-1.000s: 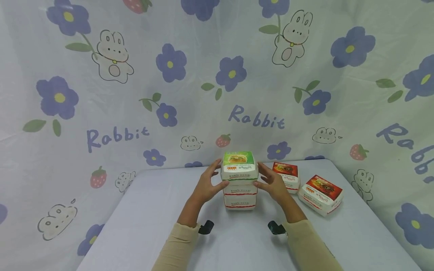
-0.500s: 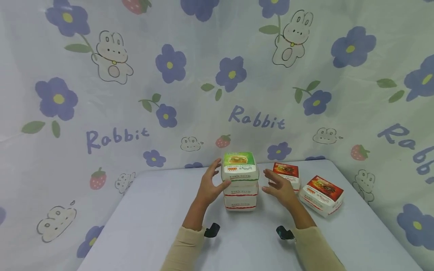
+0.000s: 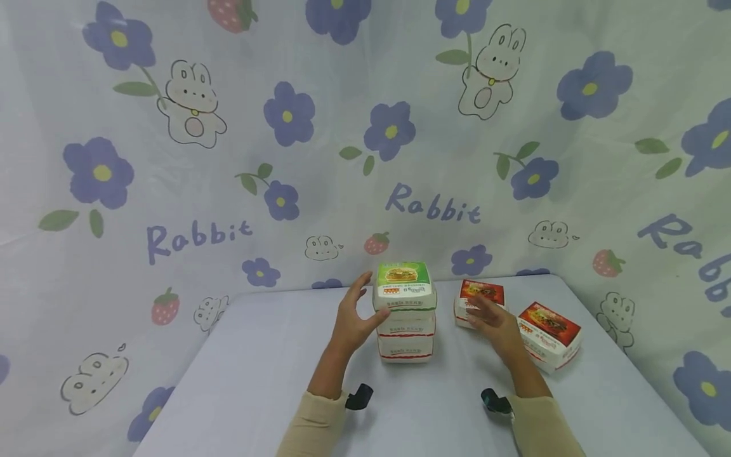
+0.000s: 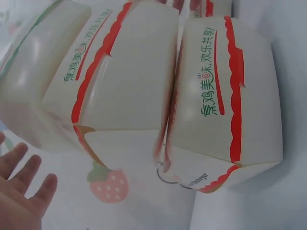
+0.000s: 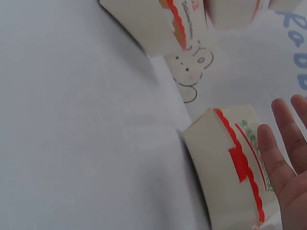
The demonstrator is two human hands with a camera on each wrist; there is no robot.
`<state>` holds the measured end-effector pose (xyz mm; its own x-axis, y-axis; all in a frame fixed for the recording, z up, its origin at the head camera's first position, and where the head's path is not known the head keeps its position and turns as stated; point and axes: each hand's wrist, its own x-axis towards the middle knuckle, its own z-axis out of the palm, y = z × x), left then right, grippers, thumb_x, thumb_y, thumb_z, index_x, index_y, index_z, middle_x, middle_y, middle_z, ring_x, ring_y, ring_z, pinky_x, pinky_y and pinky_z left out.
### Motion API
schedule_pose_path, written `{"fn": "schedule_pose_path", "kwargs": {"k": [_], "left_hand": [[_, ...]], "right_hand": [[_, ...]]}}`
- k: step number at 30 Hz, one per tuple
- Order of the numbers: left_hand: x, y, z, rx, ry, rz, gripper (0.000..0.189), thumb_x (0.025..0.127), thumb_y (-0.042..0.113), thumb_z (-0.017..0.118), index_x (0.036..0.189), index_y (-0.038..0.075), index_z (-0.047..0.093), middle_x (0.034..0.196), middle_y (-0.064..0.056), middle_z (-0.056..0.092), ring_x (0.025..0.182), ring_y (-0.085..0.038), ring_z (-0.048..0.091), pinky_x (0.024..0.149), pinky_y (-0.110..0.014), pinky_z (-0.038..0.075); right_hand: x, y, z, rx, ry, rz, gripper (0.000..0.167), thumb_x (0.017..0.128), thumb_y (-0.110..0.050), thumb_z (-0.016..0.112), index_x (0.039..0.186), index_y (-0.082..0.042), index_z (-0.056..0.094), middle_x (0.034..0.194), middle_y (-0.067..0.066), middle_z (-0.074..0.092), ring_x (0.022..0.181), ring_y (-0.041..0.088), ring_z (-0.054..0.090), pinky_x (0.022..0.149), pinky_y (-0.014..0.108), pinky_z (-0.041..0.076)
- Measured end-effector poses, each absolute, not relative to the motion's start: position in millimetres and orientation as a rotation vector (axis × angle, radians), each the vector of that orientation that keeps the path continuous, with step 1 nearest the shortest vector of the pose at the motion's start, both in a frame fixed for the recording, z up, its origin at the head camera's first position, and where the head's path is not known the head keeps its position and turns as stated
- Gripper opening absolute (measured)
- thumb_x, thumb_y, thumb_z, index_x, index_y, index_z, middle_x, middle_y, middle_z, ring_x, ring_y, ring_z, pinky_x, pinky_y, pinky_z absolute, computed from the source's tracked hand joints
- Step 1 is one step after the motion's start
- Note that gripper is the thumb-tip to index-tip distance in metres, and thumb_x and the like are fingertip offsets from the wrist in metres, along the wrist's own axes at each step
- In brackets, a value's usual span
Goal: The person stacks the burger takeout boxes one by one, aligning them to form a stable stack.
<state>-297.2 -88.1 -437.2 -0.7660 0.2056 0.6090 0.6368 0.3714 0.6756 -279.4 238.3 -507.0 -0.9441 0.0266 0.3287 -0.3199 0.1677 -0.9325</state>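
Green-top burger box [image 3: 403,289]: top of a 3-high stack, mid tabletop [image 3: 257,368], toward far edge. White carton, green top panel w/ burger pic, white strip w/ small orange-red marks + lettering; near side white w/ line of txt, green band below. Sits approx level. Middle box [image 3: 407,325] + btm box [image 3: 405,348] under it: white, tapered corners, green txt, red scalloped band w/ tab (L wrist cam). L hand [image 3: 350,320] just beside stack's L side, fingers [image 4: 29,170] spread wide; thumb overlaps box's near L corner in head view, contact can't tell. R hand [image 3: 497,324] R of stack, apart from it, fingers also wide, partly covering far red-top box [image 3: 480,289]. Near red-top box [image 3: 551,333] further R, angled.
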Motion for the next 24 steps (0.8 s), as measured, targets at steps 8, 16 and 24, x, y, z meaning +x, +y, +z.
{"fn": "schedule_pose_path", "kwargs": {"k": [8, 16, 24], "left_hand": [[-300.9, -85.5, -440.2, -0.746, -2.216, -1.382, 0.083, 0.083, 0.047, 0.072, 0.149, 0.008, 0.038, 0.149, -0.002, 0.041, 0.137, -0.020, 0.036, 0.107, -0.051, 0.035], [-295.5, -89.0, -446.6, -0.733, -2.232, -1.370, 0.079, 0.083, 0.044, 0.073, 0.149, 0.016, 0.038, 0.147, -0.003, 0.044, 0.137, -0.021, 0.038, 0.107, -0.047, 0.036], [-300.0, -90.0, -442.3, -0.725, -2.232, -1.357, 0.080, 0.083, 0.045, 0.073, 0.149, 0.014, 0.039, 0.148, -0.001, 0.043, 0.137, -0.018, 0.037, 0.108, -0.045, 0.036]], "right_hand": [[-274.3, 252.9, -507.0, 0.089, -2.083, 1.850, 0.062, 0.089, -0.014, 0.072, 0.145, -0.006, 0.045, 0.143, 0.014, 0.049, 0.125, 0.028, 0.051, 0.090, 0.021, 0.049], [-271.0, 255.7, -515.4, -0.129, -2.276, 1.470, 0.060, 0.086, -0.024, 0.077, 0.139, -0.010, 0.054, 0.146, 0.014, 0.043, 0.133, 0.038, 0.037, 0.104, 0.058, 0.035], [-285.1, 264.0, -516.0, -0.228, -2.505, 1.259, 0.082, 0.087, -0.037, 0.073, 0.152, -0.009, 0.032, 0.159, 0.018, 0.016, 0.143, 0.044, 0.012, 0.108, 0.066, 0.017]]}}
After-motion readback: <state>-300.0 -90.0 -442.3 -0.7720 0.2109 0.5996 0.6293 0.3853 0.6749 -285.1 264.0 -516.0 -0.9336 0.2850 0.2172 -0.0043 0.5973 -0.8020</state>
